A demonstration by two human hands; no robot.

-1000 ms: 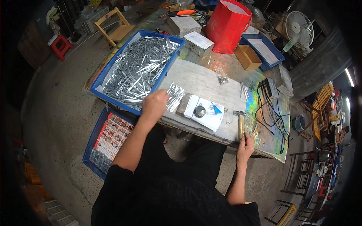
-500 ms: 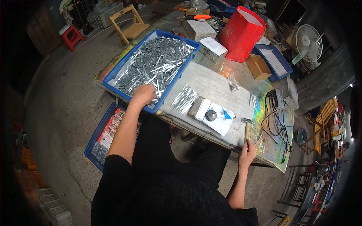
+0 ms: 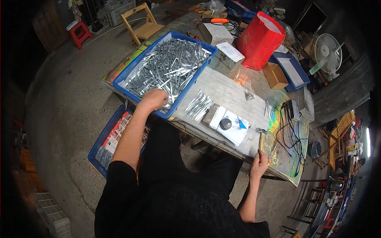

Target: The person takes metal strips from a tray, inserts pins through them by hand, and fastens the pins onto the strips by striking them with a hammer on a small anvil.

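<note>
My left hand (image 3: 155,99) is at the near end of a blue tray (image 3: 181,95) heaped with thin silvery metal strips (image 3: 166,63). Its fingers curl down among the strips, and what they grip is hidden. My right hand (image 3: 259,164) is closed round the wooden handle of a hammer (image 3: 261,141) at the table's front edge, the head pointing away from me. Between the hands, a small loose row of metal strips (image 3: 198,105) lies on a pale sheet. Beside it a block (image 3: 210,116) stands by a white pad (image 3: 237,133) with a dark round piece (image 3: 226,124).
A second blue tray (image 3: 96,150) sits low at the left below the table. Black cables (image 3: 286,135) and a power strip (image 3: 294,110) lie on the right. Farther back are a red bag (image 3: 260,41), a cardboard box (image 3: 274,76) and a stone block (image 3: 216,33).
The whole view has shifted slightly. My left hand stays at the tray's near end with its fingers among the strips, and my right hand still holds the hammer in place.
</note>
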